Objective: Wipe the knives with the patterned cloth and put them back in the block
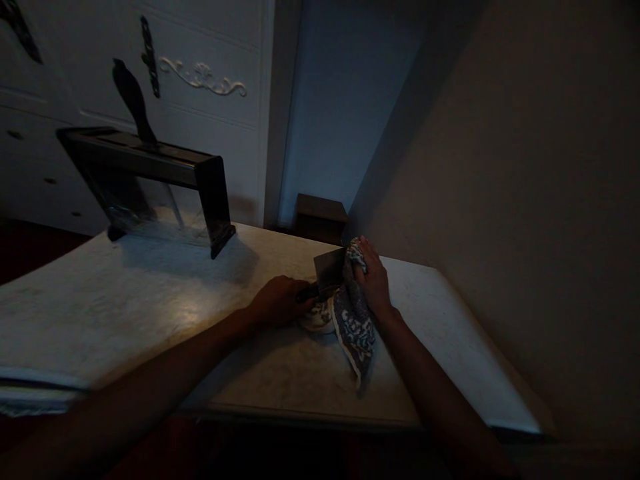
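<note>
My left hand (pixel 277 301) is closed round the dark handle of a cleaver (pixel 329 269), whose broad blade stands up over the white counter (pixel 150 307). My right hand (pixel 373 279) presses a patterned cloth (pixel 353 323) against the blade's right side, fingers wrapped over the cloth. The cloth hangs down onto the counter toward me. The room is dim.
A dark knife block with a clear side (pixel 150 190) stands at the back left of the counter, one knife handle (pixel 133 97) sticking up from it. A white cabinet door (pixel 200 80) is behind it. A wall (pixel 525 200) runs along the right. A small dark box (pixel 320 217) sits behind the counter.
</note>
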Available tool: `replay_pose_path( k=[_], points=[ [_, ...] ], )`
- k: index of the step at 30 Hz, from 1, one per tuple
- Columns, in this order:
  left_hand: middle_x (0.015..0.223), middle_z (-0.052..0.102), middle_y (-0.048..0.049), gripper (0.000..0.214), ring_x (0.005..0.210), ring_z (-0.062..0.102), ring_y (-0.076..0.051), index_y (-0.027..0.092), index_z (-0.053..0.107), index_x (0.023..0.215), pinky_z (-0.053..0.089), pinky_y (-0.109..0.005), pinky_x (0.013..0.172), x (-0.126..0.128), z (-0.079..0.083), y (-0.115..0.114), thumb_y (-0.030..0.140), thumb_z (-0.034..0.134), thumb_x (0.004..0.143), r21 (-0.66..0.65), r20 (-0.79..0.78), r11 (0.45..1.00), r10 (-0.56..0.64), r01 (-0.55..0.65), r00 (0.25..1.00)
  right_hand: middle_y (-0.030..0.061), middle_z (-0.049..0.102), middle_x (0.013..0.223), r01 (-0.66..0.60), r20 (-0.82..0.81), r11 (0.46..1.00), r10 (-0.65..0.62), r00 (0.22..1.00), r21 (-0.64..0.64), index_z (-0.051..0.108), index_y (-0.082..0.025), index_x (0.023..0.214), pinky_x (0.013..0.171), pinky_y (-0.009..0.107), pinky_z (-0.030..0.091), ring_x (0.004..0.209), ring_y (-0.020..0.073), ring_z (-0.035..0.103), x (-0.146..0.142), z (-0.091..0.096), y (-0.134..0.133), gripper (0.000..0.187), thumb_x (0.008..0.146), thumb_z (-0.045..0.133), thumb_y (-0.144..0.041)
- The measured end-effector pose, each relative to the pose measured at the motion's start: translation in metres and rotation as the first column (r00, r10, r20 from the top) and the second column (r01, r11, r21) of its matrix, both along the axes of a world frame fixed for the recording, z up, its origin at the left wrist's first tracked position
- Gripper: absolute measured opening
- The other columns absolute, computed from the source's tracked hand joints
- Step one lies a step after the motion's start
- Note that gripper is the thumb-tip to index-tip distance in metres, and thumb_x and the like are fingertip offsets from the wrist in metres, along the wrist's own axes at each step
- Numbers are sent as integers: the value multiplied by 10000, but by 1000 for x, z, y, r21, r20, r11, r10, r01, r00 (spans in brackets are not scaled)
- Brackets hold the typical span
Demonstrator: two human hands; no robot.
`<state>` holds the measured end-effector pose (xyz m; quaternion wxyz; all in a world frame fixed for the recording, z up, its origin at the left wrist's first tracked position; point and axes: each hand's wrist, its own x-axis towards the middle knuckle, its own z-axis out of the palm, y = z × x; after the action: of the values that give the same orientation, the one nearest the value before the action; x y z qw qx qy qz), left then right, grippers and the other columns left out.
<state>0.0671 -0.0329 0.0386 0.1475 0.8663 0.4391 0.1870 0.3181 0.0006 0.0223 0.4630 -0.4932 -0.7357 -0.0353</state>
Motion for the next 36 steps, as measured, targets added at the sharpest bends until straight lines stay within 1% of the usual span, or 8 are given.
replay_pose_path(
  k=[5, 8, 11, 14, 17, 25, 27, 36],
  points=[
    [850, 748, -92, 290, 738, 667, -218, 197, 744, 943, 412, -279, 647, -2, 0, 1, 386, 552, 835, -39, 26, 999, -5, 6, 1000, 84, 527, 1420, 72, -222, 995, -85, 971, -65, 545, -206, 1333, 1137, 479, 316, 1328, 238, 465, 16, -1, 1, 494, 847, 488, -277],
    [834, 745, -104, 295, 718, 660, -220, 177, 750, 922, 405, -285, 642, -3, -2, 2, 387, 565, 829, -53, 94, 999, -1, 6, 996, 108, 601, 1329, 103, -313, 990, -128, 941, -96, 578, -192, 1281, 1079, 466, 375, 1223, 248, 550, 17, 0, -1, 460, 854, 496, -343],
    [814, 741, -102, 300, 697, 650, -212, 164, 750, 888, 396, -280, 629, -4, -3, 3, 396, 570, 825, -66, 157, 998, 12, -2, 988, 98, 666, 1197, 84, -406, 987, -134, 904, -138, 605, -192, 1210, 1001, 439, 429, 1085, 239, 605, 17, 0, 1, 424, 849, 520, -397],
    [795, 736, -84, 320, 671, 636, -189, 158, 744, 863, 387, -259, 606, -4, -3, 3, 419, 562, 830, -81, 175, 997, 32, -18, 984, 72, 686, 1083, 46, -532, 986, -125, 838, -159, 625, -182, 1131, 936, 409, 456, 980, 224, 610, 20, -1, 4, 407, 800, 569, -413],
    [787, 733, -73, 329, 671, 631, -180, 155, 743, 849, 386, -250, 606, -5, -4, 3, 429, 563, 827, -87, 194, 996, 35, -19, 980, 55, 691, 984, 33, -629, 980, -152, 763, -197, 645, -165, 1046, 866, 377, 473, 908, 221, 605, 22, -1, 6, 389, 734, 600, -393],
    [791, 740, -56, 300, 706, 639, -190, 165, 761, 841, 417, -255, 615, -4, -3, 2, 407, 595, 785, -198, 335, 979, 109, -43, 936, -10, 638, 761, -21, -759, 964, -195, 621, -265, 642, -166, 838, 697, 305, 456, 707, 166, 547, 23, 0, 5, 287, 640, 636, -373],
    [809, 745, -54, 292, 727, 649, -195, 165, 764, 855, 435, -262, 636, -4, -2, 2, 398, 606, 776, -219, 376, 975, 116, -34, 919, -11, 637, 748, -14, -764, 964, -202, 613, -266, 638, -167, 831, 684, 303, 455, 700, 167, 545, 23, 0, 5, 295, 636, 642, -388],
    [800, 743, -50, 323, 751, 670, -212, 150, 766, 858, 468, -258, 627, -4, 2, 2, 419, 605, 778, -316, 475, 948, 199, -45, 857, 21, 681, 785, 9, -705, 955, -226, 672, -298, 670, -160, 885, 681, 309, 471, 727, 193, 578, 14, 3, -1, 357, 650, 668, -429]
  ],
)
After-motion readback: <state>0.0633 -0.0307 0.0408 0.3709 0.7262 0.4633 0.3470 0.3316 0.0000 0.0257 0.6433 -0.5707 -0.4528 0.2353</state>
